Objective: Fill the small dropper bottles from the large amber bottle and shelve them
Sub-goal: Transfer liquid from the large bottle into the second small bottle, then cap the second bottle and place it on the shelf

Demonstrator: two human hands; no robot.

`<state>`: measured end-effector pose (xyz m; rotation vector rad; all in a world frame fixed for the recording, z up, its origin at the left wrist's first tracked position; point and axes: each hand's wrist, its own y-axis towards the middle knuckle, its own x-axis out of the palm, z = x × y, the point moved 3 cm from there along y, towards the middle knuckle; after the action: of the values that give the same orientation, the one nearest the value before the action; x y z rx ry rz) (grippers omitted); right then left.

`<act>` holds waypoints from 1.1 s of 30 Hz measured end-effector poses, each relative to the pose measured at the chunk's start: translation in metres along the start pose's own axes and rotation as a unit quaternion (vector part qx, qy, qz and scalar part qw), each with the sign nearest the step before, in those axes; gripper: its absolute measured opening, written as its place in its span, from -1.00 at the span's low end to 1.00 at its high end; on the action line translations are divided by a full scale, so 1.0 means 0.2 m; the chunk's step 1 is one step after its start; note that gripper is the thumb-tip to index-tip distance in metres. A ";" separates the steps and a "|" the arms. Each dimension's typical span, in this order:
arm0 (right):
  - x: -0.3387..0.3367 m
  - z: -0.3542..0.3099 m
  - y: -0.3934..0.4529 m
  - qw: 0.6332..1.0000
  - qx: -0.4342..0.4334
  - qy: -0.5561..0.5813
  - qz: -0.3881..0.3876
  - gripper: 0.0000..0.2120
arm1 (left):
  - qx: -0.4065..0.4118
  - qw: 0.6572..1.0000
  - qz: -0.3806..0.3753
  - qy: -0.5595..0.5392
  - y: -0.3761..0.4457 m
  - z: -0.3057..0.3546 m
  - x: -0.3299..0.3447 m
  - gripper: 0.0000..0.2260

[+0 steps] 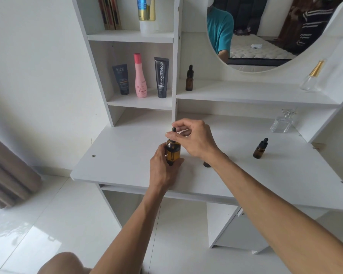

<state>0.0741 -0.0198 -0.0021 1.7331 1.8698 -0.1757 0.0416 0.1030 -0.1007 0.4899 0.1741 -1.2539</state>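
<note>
Amber bottle (pixel 173 152): we are steadying it upright at frame centre, left hand (pixel 163 169) wrapped around its base.
Dropper (pixel 174 129): our right hand (pixel 194 138) is pinching its bulb.
Technique: we are keeping the pipette vertical, aiming to avoid drips.
Small bottles: one (pixel 260 148) waiting at right, one (pixel 189 78) shelved above.

Pink bottle (pixel 140 76) between two dark tubes, round mirror (pixel 269 32), clear perfume bottle (pixel 282 123)
</note>
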 end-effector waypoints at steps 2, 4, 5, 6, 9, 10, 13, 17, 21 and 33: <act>-0.02 0.00 0.00 1.000 0.005 0.005 0.003 -0.60 | -0.005 1.000 -0.002 0.005 0.00 0.00 0.00 -0.58; -0.06 0.00 -0.01 1.000 0.004 0.009 0.017 -0.61 | -0.006 1.000 -0.008 0.002 0.00 0.01 0.00 -0.50; -0.09 0.00 -0.01 1.000 0.002 0.008 0.027 -0.62 | -0.001 1.000 -0.008 0.005 0.00 0.01 0.00 -0.44; -0.13 0.00 -0.01 0.999 0.000 0.005 0.038 -0.64 | 0.005 1.000 -0.005 0.012 -0.01 0.02 0.00 -0.38; -0.24 0.04 -0.03 0.997 0.012 -0.004 0.078 -0.71 | 0.013 0.999 0.042 0.014 -0.04 0.03 -0.02 -0.28; -0.28 0.06 -0.03 0.995 0.018 -0.007 0.093 -0.74 | 0.016 0.998 0.068 0.011 -0.05 0.04 -0.03 -0.30; -0.39 0.16 -0.06 0.989 0.042 -0.032 0.138 -0.83 | 0.097 0.982 0.156 0.034 -0.12 0.14 -0.06 -0.42; -0.46 0.32 -0.11 0.980 0.102 -0.069 0.158 -0.85 | 0.192 0.970 0.146 0.016 -0.19 0.32 0.02 -0.55; -0.44 0.47 -0.16 0.976 0.143 -0.101 0.133 -0.76 | 0.154 0.986 0.038 0.043 -0.18 0.38 0.20 -0.56; -0.32 0.70 -0.27 0.970 0.158 -0.142 0.121 -0.64 | 0.044 0.982 -0.100 0.151 -0.07 0.23 0.40 -0.51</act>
<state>0.0671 -0.1493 -0.1008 2.0083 1.4689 -0.6193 0.0463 0.0104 -0.0947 0.7537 0.4345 -1.3828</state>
